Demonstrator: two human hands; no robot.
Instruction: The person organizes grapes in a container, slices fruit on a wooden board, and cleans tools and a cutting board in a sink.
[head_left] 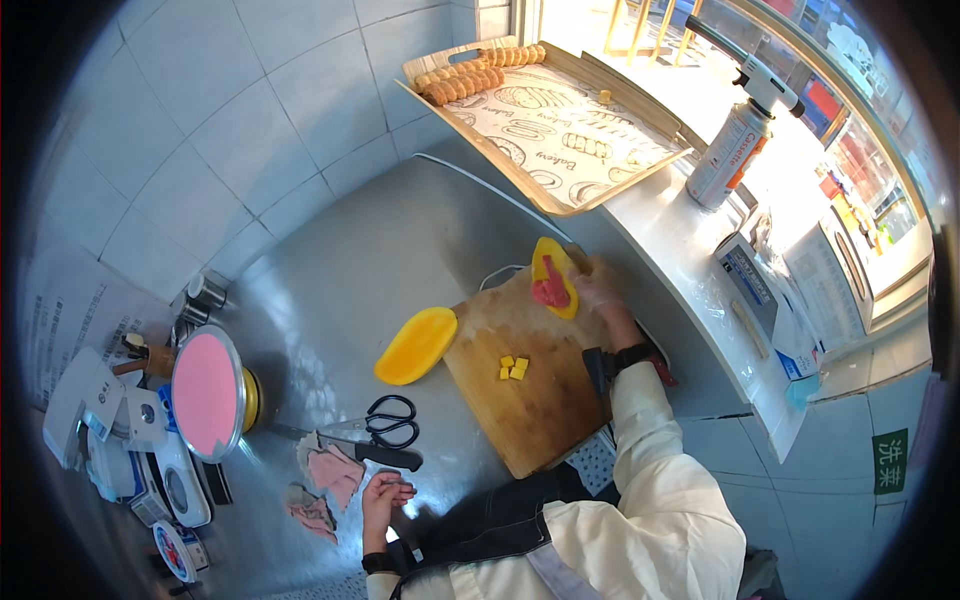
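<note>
My right hand (597,286), in what looks like a thin clear glove, grips the right side of a yellow mango half (545,258). A crumpled pink piece (550,287) lies against its face; I cannot tell what it is. Both are over the far right corner of a wooden cutting board (535,420). Several small yellow cubes (514,362) sit mid-board. Another mango half (417,346) rests beside the board's left edge. My left hand (386,494) is near the counter's front edge, fingers curled together with nothing visible in them, just below a black-handled knife (390,456).
Black-handled scissors (392,421) and pink-grey cloths (332,472) lie left of the board. A pink-topped round stand (208,393) and scales (180,480) are farther left. On the right ledge stand a tray (560,205) with twisted pastries, a gas torch (732,150) and boxes (765,300).
</note>
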